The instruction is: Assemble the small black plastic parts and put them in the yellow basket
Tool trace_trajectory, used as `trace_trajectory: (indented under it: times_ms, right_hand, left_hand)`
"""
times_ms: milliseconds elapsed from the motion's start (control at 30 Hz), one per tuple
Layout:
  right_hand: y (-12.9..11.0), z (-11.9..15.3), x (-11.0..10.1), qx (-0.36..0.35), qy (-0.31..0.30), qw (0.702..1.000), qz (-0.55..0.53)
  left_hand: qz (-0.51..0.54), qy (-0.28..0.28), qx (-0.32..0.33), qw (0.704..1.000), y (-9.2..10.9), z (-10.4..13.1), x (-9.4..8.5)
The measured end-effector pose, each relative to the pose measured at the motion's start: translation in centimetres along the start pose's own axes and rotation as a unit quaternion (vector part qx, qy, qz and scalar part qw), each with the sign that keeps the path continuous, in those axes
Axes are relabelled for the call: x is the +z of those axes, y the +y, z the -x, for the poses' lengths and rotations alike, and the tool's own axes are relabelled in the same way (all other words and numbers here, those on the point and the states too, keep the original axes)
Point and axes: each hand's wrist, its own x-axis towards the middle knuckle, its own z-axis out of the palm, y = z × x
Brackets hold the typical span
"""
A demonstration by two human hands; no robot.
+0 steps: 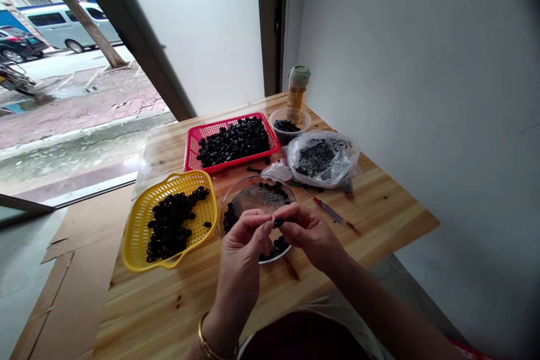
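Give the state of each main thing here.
Black piece: pinched by right hand
Round dish: open, partly filled
Yellow basket: open, partly filled
Red basket: open, heaped with black pieces
Plastic bag: holding dark pieces
Tub: open, partly filled
Bottle: upright, lid on
Screwdriver: lying flat

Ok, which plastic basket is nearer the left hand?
The yellow basket, just left of that hand; the red rectangular basket sits farther back, toward the green-lidded bottle.

Table [379, 219]: you can read no text, brand or number on anything here.
Bottle [297, 93]: shows you no legible label.
Plastic bag [345, 164]: shows you no readable print.
Car [19, 45]: any lettering is too small for you.
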Motion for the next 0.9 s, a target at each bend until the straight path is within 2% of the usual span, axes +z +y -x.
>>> trace_trajectory:
  times_ms: [133, 333, 500, 667, 733, 900]
  right_hand:
    - [0.1, 0.1, 0.6, -0.062, 0.015, 0.996, 0.056]
    - [0.4, 0.4, 1.1, -0.111, 0.010, 0.988, 0.103]
    - [0.9, 0.4, 1.2, -0.134, -0.003, 0.986, 0.104]
    - [1.3, 0.2, 1.1, -0.128, -0.010, 0.985, 0.116]
    - [1.5, 0.2, 1.1, -0.131, -0.009, 0.983, 0.126]
    - [1.8, 0.6, 1.3, -0.179, 0.013, 0.965, 0.190]
  left_hand:
    - [0.012, 0.010, 0.007, 1.000, -0.2, 0.3, -0.5]
    - [0.023, 0.028, 0.020, 0.999, -0.6, 0.7, -0.7]
    - [0.030, 0.032, 0.036, 0.998, -0.8, 1.1, -0.8]
    - [0.034, 0.040, 0.036, 0.998, -1.0, 1.4, -1.1]
    - [0.010, 0.037, 0.054, 0.998, -1.1, 1.5, -1.3]
    - [-0.122, 0.038, 0.157, 0.979, -1.4, 1.6, -2.0]
